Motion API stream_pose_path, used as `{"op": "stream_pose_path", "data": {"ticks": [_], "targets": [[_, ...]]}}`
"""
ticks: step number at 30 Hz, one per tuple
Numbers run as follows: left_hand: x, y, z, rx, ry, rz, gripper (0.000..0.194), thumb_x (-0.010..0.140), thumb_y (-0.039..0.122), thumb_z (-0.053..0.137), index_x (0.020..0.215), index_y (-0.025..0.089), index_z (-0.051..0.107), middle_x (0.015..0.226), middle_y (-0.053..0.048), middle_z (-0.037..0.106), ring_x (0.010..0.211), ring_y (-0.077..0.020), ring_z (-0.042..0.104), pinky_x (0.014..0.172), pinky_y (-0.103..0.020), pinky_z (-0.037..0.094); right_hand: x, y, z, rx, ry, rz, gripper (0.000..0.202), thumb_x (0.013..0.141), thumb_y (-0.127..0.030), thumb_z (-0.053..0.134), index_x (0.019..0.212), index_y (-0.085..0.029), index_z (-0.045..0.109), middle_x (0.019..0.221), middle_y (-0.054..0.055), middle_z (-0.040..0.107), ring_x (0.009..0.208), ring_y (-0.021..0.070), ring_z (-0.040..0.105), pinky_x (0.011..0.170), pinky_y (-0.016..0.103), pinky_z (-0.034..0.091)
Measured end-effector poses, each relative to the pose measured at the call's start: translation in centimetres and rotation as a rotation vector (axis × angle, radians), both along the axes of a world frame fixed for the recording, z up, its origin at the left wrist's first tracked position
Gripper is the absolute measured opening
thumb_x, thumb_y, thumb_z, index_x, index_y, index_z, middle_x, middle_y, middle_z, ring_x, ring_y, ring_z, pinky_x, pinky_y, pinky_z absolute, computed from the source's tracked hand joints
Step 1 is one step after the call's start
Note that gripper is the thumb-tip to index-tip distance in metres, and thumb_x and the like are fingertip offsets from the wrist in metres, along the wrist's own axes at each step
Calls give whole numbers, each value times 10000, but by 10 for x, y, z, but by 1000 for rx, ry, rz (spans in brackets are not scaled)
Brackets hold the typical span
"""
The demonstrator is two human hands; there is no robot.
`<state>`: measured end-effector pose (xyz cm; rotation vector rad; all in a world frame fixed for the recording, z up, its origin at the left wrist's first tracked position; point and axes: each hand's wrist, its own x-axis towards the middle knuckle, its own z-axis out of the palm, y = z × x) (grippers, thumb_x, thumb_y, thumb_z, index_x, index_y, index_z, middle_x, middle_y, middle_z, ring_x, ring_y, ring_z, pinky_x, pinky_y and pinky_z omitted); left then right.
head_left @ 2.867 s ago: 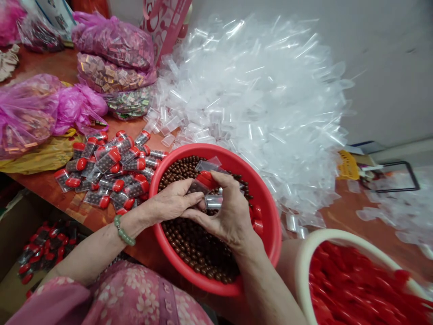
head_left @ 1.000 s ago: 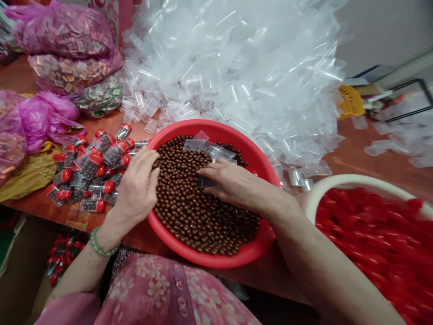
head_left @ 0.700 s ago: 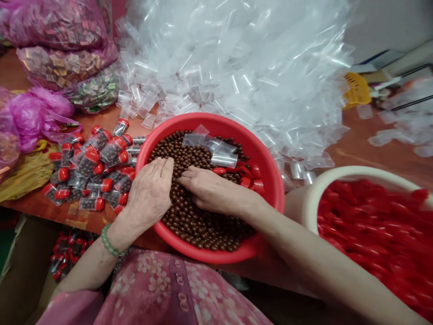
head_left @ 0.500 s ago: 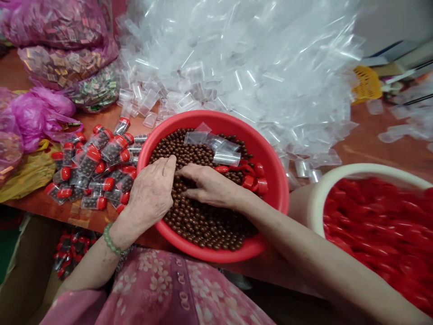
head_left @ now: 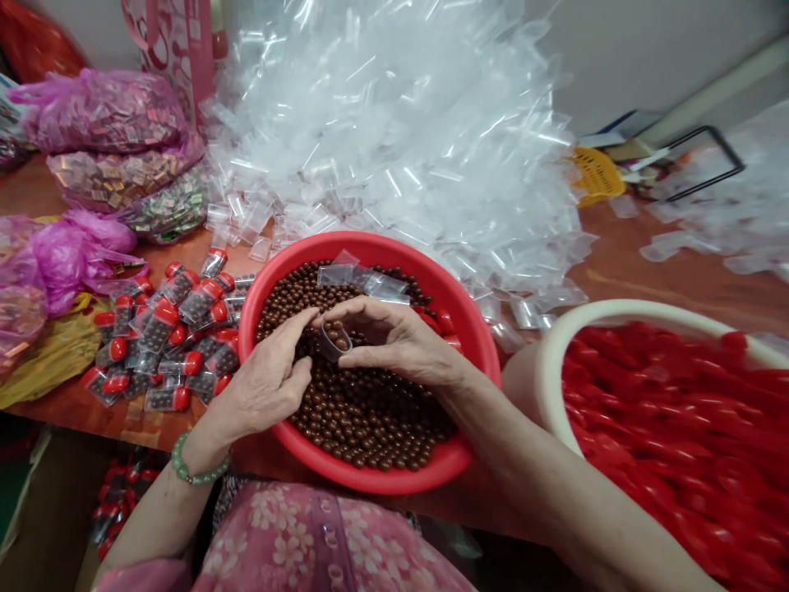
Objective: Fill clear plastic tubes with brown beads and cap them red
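Observation:
My right hand (head_left: 400, 341) pinches a small clear plastic container (head_left: 338, 352) between thumb and fingers, its open mouth facing me. Several brown balls show inside it. Beside it, my left hand (head_left: 265, 382) holds nothing that I can see; its fingers are stretched out with the thumb apart, fingertips close to the right fingertips. Both hands are over a red basin (head_left: 370, 481) of round brown balls (head_left: 376, 432), which look like chocolate. On the balls at the far side lie clear empty containers (head_left: 379, 285). Red caps (head_left: 442, 319) sit at the basin's right, partly behind my right hand.
Filled red-capped containers (head_left: 178, 321) lie heaped on the table at left. A large pile of clear containers (head_left: 394, 140) rises behind the basin. At right stands a white tub (head_left: 551, 386) of red caps. Pink bags (head_left: 108, 115) and a yellow basket (head_left: 597, 174) sit farther back.
My right hand has lifted out of the balls and now shows the container with balls in it. My left hand's thumb has spread away from its fingers. The camera view has shifted.

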<state>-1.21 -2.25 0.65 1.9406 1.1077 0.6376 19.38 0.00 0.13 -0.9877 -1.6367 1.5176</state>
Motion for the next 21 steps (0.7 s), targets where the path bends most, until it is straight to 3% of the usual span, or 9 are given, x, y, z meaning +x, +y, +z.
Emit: {"op": "stream_pose_path", "data": {"ticks": [5,11,14,21], "targets": [[10,3,-3,-276,-275,-19,631,856,213,570,1440,148,341,1446,-141,479,1302,-253,500,1107,-420,408,3,0,2,-77,126,73,379,718,-234,787,1080,-215,677,1100,42,706,1033,181,661,947,352,507],[15,10,-6,-390,-465,-72,507,822,208,655,1308,157,519,1315,-103,601,1198,-232,574,1052,-355,436,4,-1,5,-140,200,72,363,677,-259,820,1025,-215,726,1036,34,736,945,178,695,926,331,525],[16,11,-5,-478,-517,-52,521,798,195,681,1299,158,540,1277,-94,624,1144,-212,598,992,-318,465,3,-1,7,-105,185,24,343,667,-234,820,1002,-224,745,984,20,748,912,174,699,880,313,543],[18,11,-7,-674,-608,33,610,764,270,724,1329,166,518,1006,-54,676,782,-131,652,770,-274,536,7,-5,10,43,61,-163,222,670,-279,818,857,-189,739,856,30,736,765,160,674,721,282,543]]}}
